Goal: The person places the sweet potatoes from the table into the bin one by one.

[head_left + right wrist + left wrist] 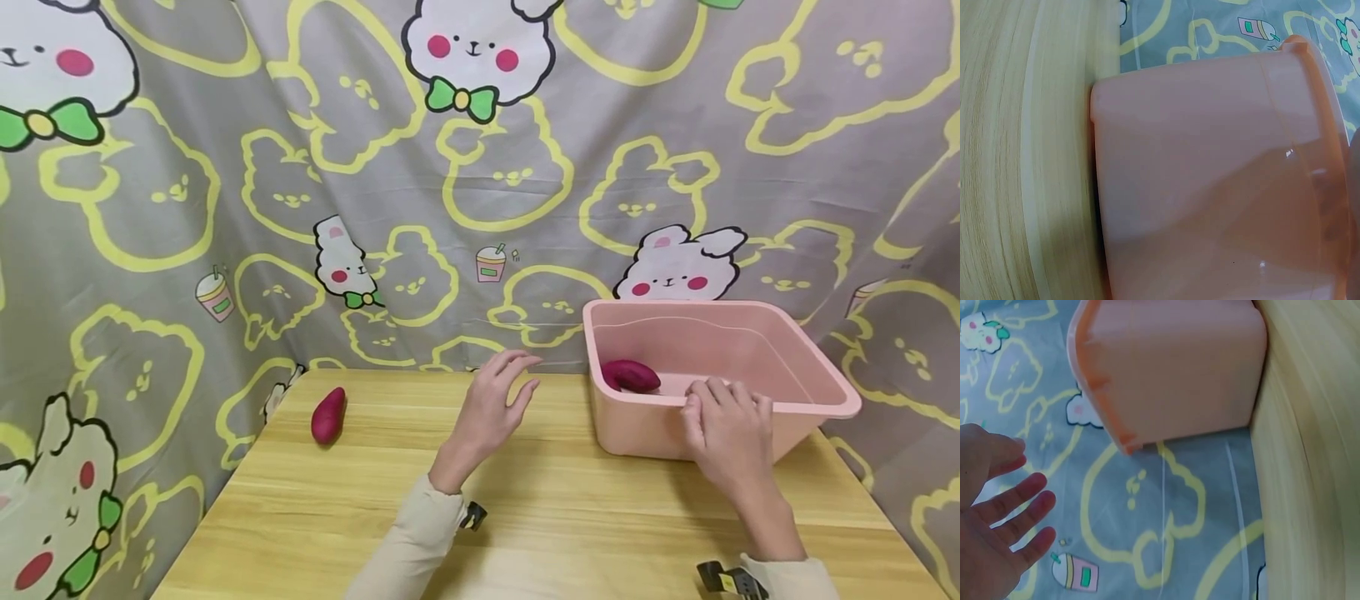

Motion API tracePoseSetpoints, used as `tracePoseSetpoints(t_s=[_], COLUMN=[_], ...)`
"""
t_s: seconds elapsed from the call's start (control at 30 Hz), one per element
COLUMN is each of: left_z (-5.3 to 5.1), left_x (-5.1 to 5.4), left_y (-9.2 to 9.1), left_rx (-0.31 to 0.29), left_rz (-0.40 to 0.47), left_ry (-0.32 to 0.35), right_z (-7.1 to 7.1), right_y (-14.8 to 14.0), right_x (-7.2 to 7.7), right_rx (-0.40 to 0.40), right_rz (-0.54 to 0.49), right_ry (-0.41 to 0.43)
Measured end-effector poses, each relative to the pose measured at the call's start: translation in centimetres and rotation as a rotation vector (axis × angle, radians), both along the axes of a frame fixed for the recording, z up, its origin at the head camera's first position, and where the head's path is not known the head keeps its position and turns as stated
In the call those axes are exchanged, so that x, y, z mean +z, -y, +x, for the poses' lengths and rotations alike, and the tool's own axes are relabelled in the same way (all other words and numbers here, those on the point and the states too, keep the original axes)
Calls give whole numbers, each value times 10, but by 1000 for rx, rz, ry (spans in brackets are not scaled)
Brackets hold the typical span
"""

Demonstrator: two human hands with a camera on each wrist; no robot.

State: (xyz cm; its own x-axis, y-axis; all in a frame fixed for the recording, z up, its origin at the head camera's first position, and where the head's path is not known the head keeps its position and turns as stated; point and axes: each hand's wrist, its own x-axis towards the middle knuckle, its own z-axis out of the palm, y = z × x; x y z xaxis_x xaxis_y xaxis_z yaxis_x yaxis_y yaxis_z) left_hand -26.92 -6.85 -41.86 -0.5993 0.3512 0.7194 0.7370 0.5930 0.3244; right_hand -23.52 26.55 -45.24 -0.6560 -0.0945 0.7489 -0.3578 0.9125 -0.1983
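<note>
A pink plastic bin point(637, 433) stands at the right of the table. My right hand point(731, 433) grips its near rim, fingers curled over the edge; in the right wrist view only a sliver of that hand shows beside the bin wall point(1197, 175). Inside, at the left end, lie purple sweet potatoes point(637, 377), overlapping so that I cannot tell how many. Left of the bin, my left hand point(491, 408) hovers above the table, fingers loosely bent and holding nothing. On the table's left side lies another purple sweet potato point(327, 417), well apart from both hands.
The wooden table point(360, 508) carries the bin and the loose sweet potato. Behind and at both sides hangs a grey curtain point(420, 192) with rabbit and yellow outline prints, close to the table's back edge and the bin.
</note>
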Motion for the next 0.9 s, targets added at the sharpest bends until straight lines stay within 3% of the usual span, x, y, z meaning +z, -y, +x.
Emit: tracePoseSetpoints(t_s=[0.3,0.5,0.9], left_z=[3,8,4], left_x=[-4,-9,-11], left_y=[28,48,76], left_rx=[46,69,118], left_rz=[38,78,118], left_ry=[4,2,-21], right_z=[1,-3,-1], right_y=[1,2,-1], right_x=[-2,-2,-3], right_rx=[0,15,2], right_rz=[-9,3,-3], right_ry=[18,-15,-6])
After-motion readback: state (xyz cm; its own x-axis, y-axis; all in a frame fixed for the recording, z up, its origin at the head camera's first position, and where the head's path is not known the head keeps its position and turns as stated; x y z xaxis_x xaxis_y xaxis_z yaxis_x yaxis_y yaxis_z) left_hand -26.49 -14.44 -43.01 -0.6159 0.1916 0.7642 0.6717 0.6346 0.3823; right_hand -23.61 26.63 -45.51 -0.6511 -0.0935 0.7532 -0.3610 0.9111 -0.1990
